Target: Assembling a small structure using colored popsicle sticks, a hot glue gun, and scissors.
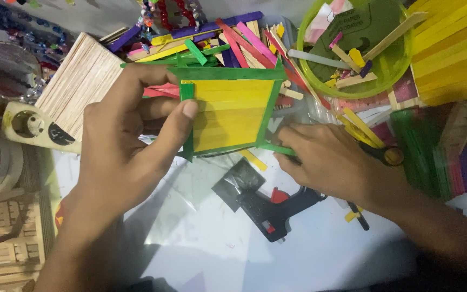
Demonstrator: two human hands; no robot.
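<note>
Head view looks down on a cluttered white table (309, 259) where two bare hands work on a panel of yellow craft sticks (231, 114) edged with green sticks. That panel sits at the middle of the frame, lifted just above the tabletop. The left hand (122, 146) grips its left edge, thumb pressed on the green side strip and fingers curled behind. The right hand (331, 159) is at the panel's lower right corner, fingers narrowed and pinching the end of the green stick (277, 148) along the bottom edge. A black glue gun (277, 208) lies on the table just below the hands. A heap of loose coloured sticks (228, 40) lies beyond the panel, a green bowl (398, 70) with stick offcuts stands at upper right, and a bundle of plain wooden sticks (79, 78) lies at upper left.
</note>
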